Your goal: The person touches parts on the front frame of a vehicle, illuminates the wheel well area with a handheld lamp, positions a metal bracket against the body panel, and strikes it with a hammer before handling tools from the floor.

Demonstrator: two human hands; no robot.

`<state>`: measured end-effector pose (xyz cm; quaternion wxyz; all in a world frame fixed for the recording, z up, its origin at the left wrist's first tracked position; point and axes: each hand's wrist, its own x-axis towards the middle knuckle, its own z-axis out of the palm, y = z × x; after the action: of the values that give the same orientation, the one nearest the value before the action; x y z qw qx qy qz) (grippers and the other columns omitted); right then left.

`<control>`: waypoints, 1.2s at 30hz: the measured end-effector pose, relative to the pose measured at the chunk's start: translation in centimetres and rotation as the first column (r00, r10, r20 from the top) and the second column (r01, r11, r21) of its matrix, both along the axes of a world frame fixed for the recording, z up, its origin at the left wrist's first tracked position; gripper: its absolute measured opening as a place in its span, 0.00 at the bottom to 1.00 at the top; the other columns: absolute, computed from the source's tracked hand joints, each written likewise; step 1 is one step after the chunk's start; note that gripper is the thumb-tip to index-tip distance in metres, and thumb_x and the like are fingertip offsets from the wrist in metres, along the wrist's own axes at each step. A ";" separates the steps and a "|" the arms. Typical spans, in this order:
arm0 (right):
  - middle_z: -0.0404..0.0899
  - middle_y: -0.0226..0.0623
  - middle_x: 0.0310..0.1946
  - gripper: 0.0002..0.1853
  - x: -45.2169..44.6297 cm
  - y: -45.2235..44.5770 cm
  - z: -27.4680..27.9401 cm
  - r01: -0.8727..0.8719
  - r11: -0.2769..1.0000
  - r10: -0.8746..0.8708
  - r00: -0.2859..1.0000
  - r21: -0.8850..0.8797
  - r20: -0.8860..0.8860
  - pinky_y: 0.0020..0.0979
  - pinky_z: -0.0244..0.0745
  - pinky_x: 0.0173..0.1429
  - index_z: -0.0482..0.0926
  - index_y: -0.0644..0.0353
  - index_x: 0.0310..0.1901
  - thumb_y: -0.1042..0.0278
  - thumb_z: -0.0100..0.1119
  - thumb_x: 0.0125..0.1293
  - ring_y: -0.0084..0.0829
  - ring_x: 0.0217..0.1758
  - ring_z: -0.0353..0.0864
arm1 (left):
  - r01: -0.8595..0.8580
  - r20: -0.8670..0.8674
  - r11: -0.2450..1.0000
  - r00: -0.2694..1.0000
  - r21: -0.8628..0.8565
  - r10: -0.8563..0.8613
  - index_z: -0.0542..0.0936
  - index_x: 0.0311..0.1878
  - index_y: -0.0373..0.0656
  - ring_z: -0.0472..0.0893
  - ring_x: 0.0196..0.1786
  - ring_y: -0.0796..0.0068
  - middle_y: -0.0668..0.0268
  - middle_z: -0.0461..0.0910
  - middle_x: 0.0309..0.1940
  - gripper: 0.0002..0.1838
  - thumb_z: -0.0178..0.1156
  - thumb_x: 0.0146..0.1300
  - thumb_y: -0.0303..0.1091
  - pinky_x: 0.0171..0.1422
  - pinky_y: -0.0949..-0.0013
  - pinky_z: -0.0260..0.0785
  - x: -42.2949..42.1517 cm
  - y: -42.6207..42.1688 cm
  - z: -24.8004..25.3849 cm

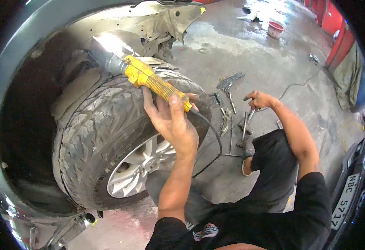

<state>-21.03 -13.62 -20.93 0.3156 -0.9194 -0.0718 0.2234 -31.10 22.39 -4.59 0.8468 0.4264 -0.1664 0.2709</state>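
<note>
Head view: a grey concrete floor [240,54] is spreading through the room, gleaming wet toward the far end.
Bodywork: a dark fender [36,31] is curving around the shadowed wheel arch [22,125].
Under the arch: a worn, cracked tyre [103,112] is standing upright, its silver rim [142,160] facing the lower right.
Far end: a red bucket [275,31] is sitting on the floor.
Lamp's place: a lit yellow work lamp [155,81] is overlapping the tyre's tread in this view.
Long axis: it is slanting from upper left to lower right, the glowing head pointing up-left into the wheel arch, the cord [219,135] trailing from the lower end.
Left grip: the left hand [174,118] is holding the lamp's handle in its fingers.
Right grip: the right hand [260,100] is reaching over loose tools [244,129] on the floor, fingers curling near a metal tool [251,115]; whether they are gripping it, I cannot tell.
</note>
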 end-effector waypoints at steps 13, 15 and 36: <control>0.86 0.48 0.34 0.27 -3.2 -5.5 0.0 0.347 0.919 -0.377 0.913 -0.189 -0.155 0.36 0.85 0.31 0.71 0.58 0.67 0.75 0.49 0.64 0.35 0.30 0.87 | 0.236 0.064 0.949 0.972 -0.209 -0.228 0.47 0.77 0.36 0.76 0.43 0.76 0.57 0.71 0.52 0.39 0.59 0.71 0.30 0.44 0.71 0.76 -0.4 0.8 1.9; 0.87 0.45 0.34 0.28 -4.1 -5.5 0.8 0.449 0.884 -0.467 0.865 -0.133 -0.183 0.35 0.85 0.31 0.71 0.57 0.68 0.75 0.49 0.64 0.34 0.29 0.87 | 0.245 0.110 0.938 0.968 -0.246 -0.225 0.47 0.77 0.36 0.76 0.44 0.76 0.57 0.70 0.53 0.40 0.59 0.71 0.29 0.44 0.71 0.76 -0.2 0.6 2.3; 0.86 0.47 0.36 0.27 -2.2 -3.6 -1.5 0.387 0.896 -0.435 0.860 -0.216 -0.265 0.37 0.86 0.36 0.72 0.55 0.67 0.73 0.53 0.63 0.37 0.33 0.87 | 0.216 0.182 0.929 0.969 -0.301 -0.166 0.54 0.74 0.38 0.77 0.47 0.74 0.55 0.71 0.54 0.36 0.59 0.66 0.22 0.50 0.72 0.75 1.9 3.1 2.7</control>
<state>-23.18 -17.21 -22.38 0.2907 -0.8891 0.1940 0.2956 -29.19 25.46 -1.93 0.9115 0.2439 -0.2259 0.2422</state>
